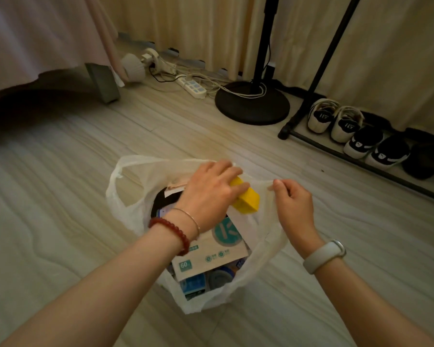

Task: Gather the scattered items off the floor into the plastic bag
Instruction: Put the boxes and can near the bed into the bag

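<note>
A white plastic bag (125,196) stands open on the pale wood floor in the middle of the view. My left hand (211,189) grips a yellow block (247,200) over the bag's mouth. My right hand (293,206) pinches the bag's right rim and holds it up. Inside the bag lie a beige tissue pack with teal print (211,259), a blue box (193,284), a round grey item (219,278) and a dark round object (161,201), partly hidden under my left wrist.
A bed with a pink cover (35,41) and its grey leg (103,82) stand at the back left. A power strip with cables (192,87), a black stand base (252,103) and a shoe rack with several shoes (361,136) line the curtained back wall.
</note>
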### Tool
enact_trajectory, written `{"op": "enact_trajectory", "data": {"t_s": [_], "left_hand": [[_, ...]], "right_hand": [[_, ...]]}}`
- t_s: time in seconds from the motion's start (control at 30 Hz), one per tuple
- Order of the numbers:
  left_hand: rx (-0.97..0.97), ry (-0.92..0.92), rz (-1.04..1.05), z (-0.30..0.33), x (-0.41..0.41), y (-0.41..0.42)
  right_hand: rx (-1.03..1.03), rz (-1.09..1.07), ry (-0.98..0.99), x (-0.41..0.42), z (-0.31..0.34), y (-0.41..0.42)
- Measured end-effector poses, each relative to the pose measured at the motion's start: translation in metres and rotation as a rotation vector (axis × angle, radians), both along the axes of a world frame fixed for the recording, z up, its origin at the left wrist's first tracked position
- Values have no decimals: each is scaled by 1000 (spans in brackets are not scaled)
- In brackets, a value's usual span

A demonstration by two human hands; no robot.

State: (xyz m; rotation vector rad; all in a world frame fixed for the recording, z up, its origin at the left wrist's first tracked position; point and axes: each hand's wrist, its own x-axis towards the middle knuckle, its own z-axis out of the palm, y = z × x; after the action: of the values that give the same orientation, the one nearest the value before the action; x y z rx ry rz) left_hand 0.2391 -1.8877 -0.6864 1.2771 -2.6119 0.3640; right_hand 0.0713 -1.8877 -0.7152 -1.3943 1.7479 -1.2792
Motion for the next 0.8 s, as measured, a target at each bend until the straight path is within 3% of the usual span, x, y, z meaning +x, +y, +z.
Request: {"op": "enact_trajectory", "data": {"t_s": [0.1, 0.3, 0.5, 0.57, 0.7, 0.8], "left_hand": [[85, 76, -4, -11, -19, 1], [-21, 72, 244, -23, 4, 20], [303, -167, 268, -61, 17, 36], [376, -236, 294, -67, 17, 35], [381, -231, 274, -68, 19, 25], [432, -186, 273, -61, 18, 11]], "right_hand": [[-7, 15, -4, -1, -2, 0], [-10, 87, 58, -7, -2, 1], [138, 257, 104, 7, -3, 7], [126, 219, 96, 7, -2, 7], [-15, 17, 131, 3, 12, 0], [-20, 88, 194, 17, 20, -4]]}}
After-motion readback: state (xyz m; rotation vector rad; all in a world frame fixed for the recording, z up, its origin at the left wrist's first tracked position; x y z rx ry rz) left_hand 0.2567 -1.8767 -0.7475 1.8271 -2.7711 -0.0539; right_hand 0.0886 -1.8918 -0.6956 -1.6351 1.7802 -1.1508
